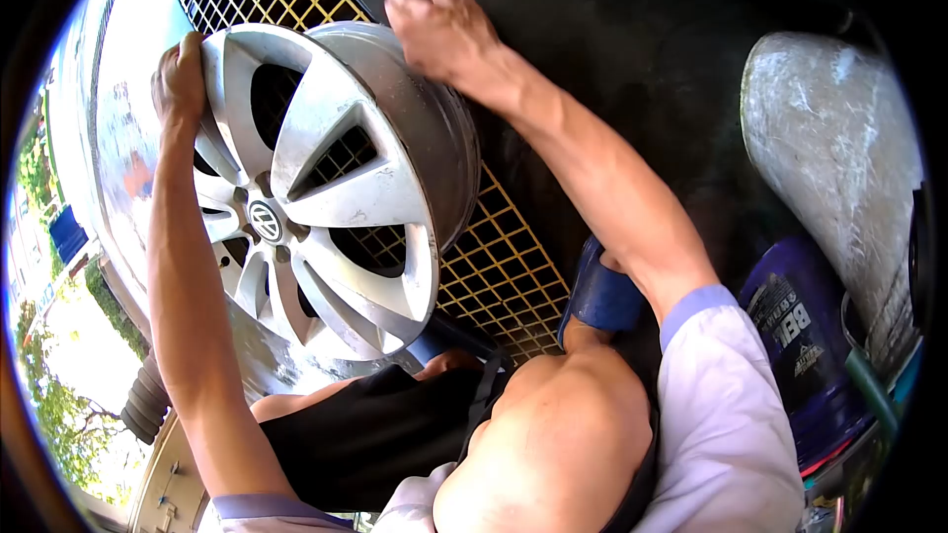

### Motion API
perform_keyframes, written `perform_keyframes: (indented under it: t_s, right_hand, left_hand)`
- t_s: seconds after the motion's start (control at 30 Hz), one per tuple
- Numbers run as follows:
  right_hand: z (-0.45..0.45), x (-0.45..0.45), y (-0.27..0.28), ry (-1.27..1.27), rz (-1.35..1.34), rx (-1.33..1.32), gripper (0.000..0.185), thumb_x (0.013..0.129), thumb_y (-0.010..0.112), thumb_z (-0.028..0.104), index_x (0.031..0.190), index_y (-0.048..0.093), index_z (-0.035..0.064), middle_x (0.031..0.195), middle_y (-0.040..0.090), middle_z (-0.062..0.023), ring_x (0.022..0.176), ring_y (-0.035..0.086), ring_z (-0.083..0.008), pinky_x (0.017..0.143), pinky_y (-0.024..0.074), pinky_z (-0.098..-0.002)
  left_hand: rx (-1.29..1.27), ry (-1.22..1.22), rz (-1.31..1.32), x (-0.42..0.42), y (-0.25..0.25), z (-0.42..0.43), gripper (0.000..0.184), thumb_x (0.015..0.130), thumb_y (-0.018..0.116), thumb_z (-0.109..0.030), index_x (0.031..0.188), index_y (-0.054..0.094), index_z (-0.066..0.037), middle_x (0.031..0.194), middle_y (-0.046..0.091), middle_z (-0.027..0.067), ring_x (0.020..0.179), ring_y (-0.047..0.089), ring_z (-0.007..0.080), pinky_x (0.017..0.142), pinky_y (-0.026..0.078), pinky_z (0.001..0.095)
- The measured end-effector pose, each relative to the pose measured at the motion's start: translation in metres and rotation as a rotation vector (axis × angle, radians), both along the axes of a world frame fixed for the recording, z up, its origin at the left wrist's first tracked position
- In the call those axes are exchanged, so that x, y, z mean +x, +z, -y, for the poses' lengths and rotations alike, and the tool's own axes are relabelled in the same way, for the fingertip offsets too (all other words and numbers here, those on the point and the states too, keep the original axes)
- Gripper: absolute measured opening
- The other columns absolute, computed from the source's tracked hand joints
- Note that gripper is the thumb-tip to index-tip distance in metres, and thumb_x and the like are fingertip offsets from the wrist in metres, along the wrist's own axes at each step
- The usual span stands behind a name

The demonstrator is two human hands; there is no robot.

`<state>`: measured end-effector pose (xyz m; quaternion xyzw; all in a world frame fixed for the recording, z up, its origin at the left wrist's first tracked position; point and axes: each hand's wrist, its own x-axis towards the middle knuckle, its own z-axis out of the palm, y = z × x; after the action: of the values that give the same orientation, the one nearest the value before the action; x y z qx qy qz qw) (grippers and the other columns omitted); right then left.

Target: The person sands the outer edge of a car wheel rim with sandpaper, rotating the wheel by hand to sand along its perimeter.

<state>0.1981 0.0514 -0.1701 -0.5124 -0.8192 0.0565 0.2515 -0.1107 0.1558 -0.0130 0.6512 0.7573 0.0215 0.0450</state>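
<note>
A silver alloy wheel rim (346, 192) with a VW centre cap (265, 222) stands tilted in front of me, with no tyre on it. At its upper left edge, my left hand (181, 79) grips the outer lip, with some fingers hidden behind it. My right hand (441, 32) is just above the rim's barrel at the upper right. Its fingers are curled in, and whatever they may hold is too small or hidden to make out. Whether this hand touches the barrel I cannot tell.
Yellow grating (504, 266) lies under and behind the rim. A large pale metal surface (128, 138) curves along the left. To the right are a dark blue bucket (800, 336) with printed lettering and a scuffed grey rounded object (829, 138). My blue slipper (604, 294) rests by the grating.
</note>
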Motion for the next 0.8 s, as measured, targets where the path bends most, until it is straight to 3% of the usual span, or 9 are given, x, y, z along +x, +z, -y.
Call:
perform_keyframes:
  t_s: [0.03, 0.1, 0.23, 0.43, 0.57, 0.63, 0.67, 0.7, 0.8]
  right_hand:
    - [-0.021, 0.000, 0.009, -0.078, -0.060, -0.040, 0.031, 0.090, 0.051, 0.012, 0.114, 0.067, -0.0014, 0.134, 0.062, -0.0144, 0.121, 0.057, -0.0375, 0.093, 0.0523, -0.0488]
    - [-0.041, 0.027, 0.052, -0.083, -0.397, -0.290, 0.043, 0.089, 0.060, 0.013, 0.129, 0.056, -0.0019, 0.136, 0.057, -0.0235, 0.122, 0.054, -0.0414, 0.102, 0.0471, -0.0459]
    - [-0.044, 0.059, 0.065, -0.147, -0.546, 0.276, 0.031, 0.092, 0.055, 0.011, 0.117, 0.062, -0.0061, 0.119, 0.066, -0.0251, 0.108, 0.063, -0.0393, 0.097, 0.0491, -0.0466]
    - [-0.010, 0.081, 0.165, -0.198, -0.983, -0.141, 0.039, 0.100, 0.053, 0.026, 0.118, 0.064, -0.0073, 0.113, 0.067, -0.0291, 0.109, 0.065, -0.0405, 0.091, 0.0524, -0.0418]
    - [-0.014, 0.063, 0.216, -0.087, -1.099, -0.222, 0.036, 0.101, 0.052, 0.026, 0.110, 0.066, -0.0060, 0.101, 0.070, -0.0265, 0.097, 0.070, -0.0356, 0.080, 0.0537, -0.0397]
    - [-0.004, 0.064, 0.252, 0.052, -1.121, -0.389, 0.033, 0.099, 0.052, 0.023, 0.102, 0.067, -0.0056, 0.103, 0.069, -0.0250, 0.100, 0.066, -0.0353, 0.084, 0.0502, -0.0440]
    - [-0.003, 0.058, 0.262, 0.064, -1.072, -0.392, 0.031, 0.097, 0.051, 0.021, 0.099, 0.068, -0.0050, 0.109, 0.068, -0.0241, 0.107, 0.063, -0.0356, 0.091, 0.0473, -0.0484]
    - [-0.012, 0.031, 0.252, -0.044, -0.909, -0.235, 0.029, 0.093, 0.049, 0.015, 0.097, 0.071, -0.0039, 0.124, 0.065, -0.0232, 0.123, 0.056, -0.0369, 0.105, 0.0420, -0.0570]
    - [-0.013, 0.016, 0.257, -0.027, -0.529, 0.176, 0.027, 0.090, 0.053, 0.017, 0.093, 0.070, -0.0024, 0.105, 0.069, -0.0251, 0.107, 0.065, -0.0375, 0.104, 0.0424, -0.0549]
  left_hand:
    - [-0.017, 0.034, -0.004, 0.005, 0.003, 0.003, 0.055, 0.090, 0.041, -0.048, 0.107, 0.075, -0.009, 0.110, 0.069, 0.0241, 0.103, 0.064, 0.0403, 0.094, 0.045, 0.0450]
    - [0.037, -0.026, -0.024, 0.017, 0.005, 0.009, 0.054, 0.091, 0.040, -0.047, 0.104, 0.075, -0.008, 0.106, 0.070, 0.0243, 0.100, 0.064, 0.0427, 0.092, 0.046, 0.0461]
    - [0.059, -0.050, -0.035, 0.028, 0.011, 0.017, 0.051, 0.091, 0.039, -0.045, 0.105, 0.075, -0.011, 0.102, 0.070, 0.0240, 0.097, 0.065, 0.0431, 0.091, 0.047, 0.0469]
    - [0.304, -0.130, -0.009, 0.054, 0.020, 0.025, 0.050, 0.098, 0.050, -0.054, 0.114, 0.075, -0.013, 0.103, 0.073, 0.0199, 0.097, 0.070, 0.0330, 0.090, 0.050, 0.0413]
    - [0.051, -0.398, 0.825, 0.140, 0.052, 0.034, 0.080, 0.096, 0.036, -0.073, 0.130, 0.064, -0.005, 0.115, 0.071, 0.0112, 0.103, 0.067, 0.0227, 0.090, 0.051, 0.0401]
    - [-0.489, -0.307, 1.634, 0.177, 0.068, 0.054, 0.086, 0.095, 0.029, -0.076, 0.136, 0.055, -0.004, 0.117, 0.068, 0.0072, 0.103, 0.066, 0.0194, 0.089, 0.053, 0.0373]
    - [-0.604, -0.311, 1.770, 0.183, 0.075, 0.060, 0.082, 0.097, 0.027, -0.073, 0.133, 0.052, -0.004, 0.113, 0.067, 0.0049, 0.097, 0.067, 0.0174, 0.087, 0.054, 0.0352]
    - [-0.604, -0.411, 1.932, 0.188, 0.077, 0.061, 0.069, 0.102, 0.034, -0.063, 0.130, 0.054, -0.003, 0.112, 0.067, 0.0047, 0.097, 0.066, 0.0168, 0.091, 0.054, 0.0352]
    - [-0.266, -0.122, 2.003, 0.197, 0.092, 0.062, 0.050, 0.106, 0.042, -0.044, 0.127, 0.057, -0.002, 0.111, 0.067, 0.0062, 0.103, 0.066, 0.0180, 0.093, 0.055, 0.0341]
